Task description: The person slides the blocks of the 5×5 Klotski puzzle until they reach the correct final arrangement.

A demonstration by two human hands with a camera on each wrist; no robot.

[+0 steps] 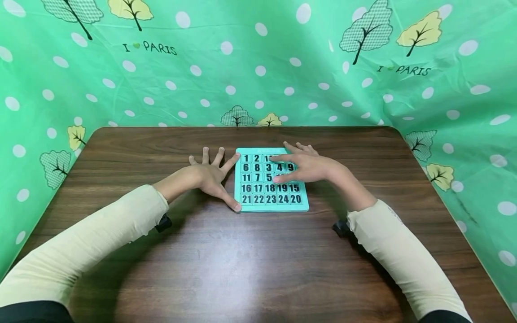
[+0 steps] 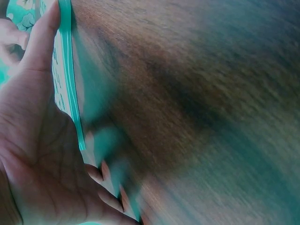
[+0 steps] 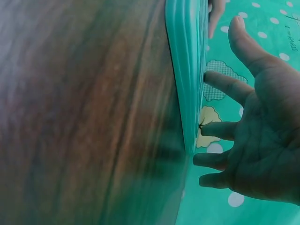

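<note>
A turquoise number sliding puzzle (image 1: pixel 258 206) lies flat on the wooden table, its black numbers in rows on a light grid. At its left edge my left hand (image 1: pixel 210 177) is spread, the thumb touching the near left corner and a finger at the far left corner. My right hand (image 1: pixel 311 167) reaches over the puzzle's right side with fingers spread, covering some numbers of the upper and middle rows. In the right wrist view the fingers of the right hand (image 3: pixel 262 126) are extended beside the puzzle's edge (image 3: pixel 185 79); whether a fingertip presses a tile, I cannot tell.
The brown wooden table (image 1: pixel 226 269) has rounded far corners. Behind it and along both sides hangs a green curtain (image 1: pixel 258 54) with white dots and printed trees. Cream sleeves (image 1: pixel 101 229) cover both forearms, with a dark strap piece (image 1: pixel 341 228) under the right wrist.
</note>
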